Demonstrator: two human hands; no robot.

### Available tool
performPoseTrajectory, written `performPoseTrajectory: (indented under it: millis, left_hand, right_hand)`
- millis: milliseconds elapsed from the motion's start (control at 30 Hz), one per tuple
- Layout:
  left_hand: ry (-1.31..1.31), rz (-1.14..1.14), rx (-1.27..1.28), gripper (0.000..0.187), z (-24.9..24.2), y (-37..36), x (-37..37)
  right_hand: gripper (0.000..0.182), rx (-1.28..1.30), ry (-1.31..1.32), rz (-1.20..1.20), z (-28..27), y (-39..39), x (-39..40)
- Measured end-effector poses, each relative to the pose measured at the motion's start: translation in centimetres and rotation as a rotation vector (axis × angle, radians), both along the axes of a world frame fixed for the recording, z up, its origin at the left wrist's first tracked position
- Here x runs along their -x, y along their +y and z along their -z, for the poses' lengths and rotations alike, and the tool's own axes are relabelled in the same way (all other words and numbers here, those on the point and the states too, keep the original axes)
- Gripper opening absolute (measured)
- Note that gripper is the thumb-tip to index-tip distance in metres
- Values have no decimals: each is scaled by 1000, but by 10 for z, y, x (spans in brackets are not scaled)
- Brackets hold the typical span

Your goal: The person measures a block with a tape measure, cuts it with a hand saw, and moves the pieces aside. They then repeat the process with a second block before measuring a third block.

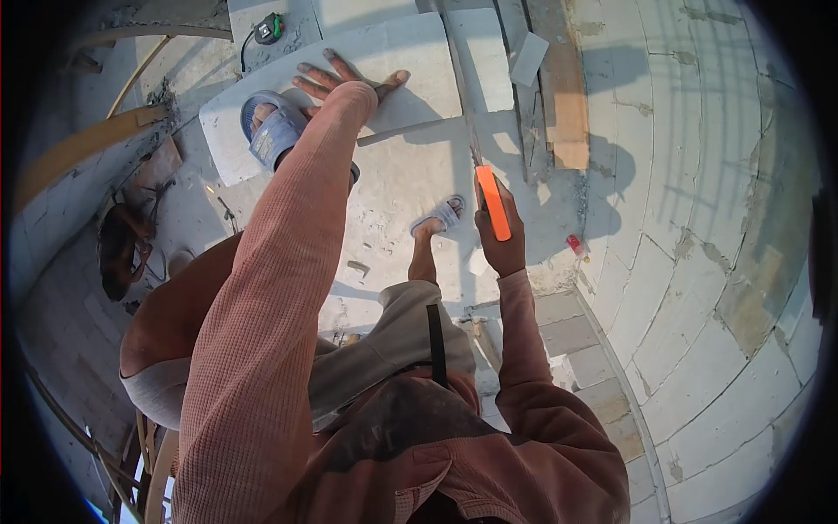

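Observation:
My left hand (353,83) lies open on a pale grey block (410,65), fingers spread and palm down. A foot in a blue slide sandal (272,131) rests on the same block, just left of that hand. My right hand (504,244) is wrapped round the orange handle (493,205) of a handsaw. The saw's thin blade (473,140) points away from me, along the right end of the block. Beyond the blade lies another pale piece (483,65). How deep the blade sits cannot be made out.
A tape measure (269,28) sits past the block. Right of it are a small offcut (529,59) and a wooden board (567,113). A block wall (698,218) rises on the right. A red object (576,246) lies at its foot. A dark object (122,249) with cables is at left.

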State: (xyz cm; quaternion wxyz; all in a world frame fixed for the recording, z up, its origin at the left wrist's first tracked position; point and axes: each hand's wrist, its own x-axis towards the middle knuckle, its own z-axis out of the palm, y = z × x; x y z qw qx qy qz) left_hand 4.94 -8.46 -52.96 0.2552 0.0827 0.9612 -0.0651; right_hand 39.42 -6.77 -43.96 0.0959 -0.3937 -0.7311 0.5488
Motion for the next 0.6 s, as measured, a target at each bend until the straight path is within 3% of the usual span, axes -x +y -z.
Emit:
performPoseTrajectory:
  millis: [100,167,233,267,300,400,467,600]
  left_hand:
    - [8,-17,2,153,-3,5,7]
    - [47,-59,-88,153,1,-4,-10]
    - [15,-36,-44,152,-7,5,5]
    - [-29,-30,0,152,-4,-1,-1]
    - [11,-36,-15,151,6,-3,-3]
    - [-43,-22,26,154,7,-4,2]
    - [-19,-25,-12,154,9,-1,1]
    - [-27,-14,82,153,7,0,5]
  right_hand:
    - [57,-47,69,33,15,6,28]
    - [58,12,-25,70,-5,-24,-9]
    - [62,-85,-41,41,3,-53,-57]
    - [56,177,-159,78,-10,-75,-94]
    - [55,227,-162,93,-24,-90,-121]
    - [55,171,-151,12,-8,-77,-128]
    - [61,-52,2,-20,26,-32,-62]
    - [61,67,23,20,35,0,1]
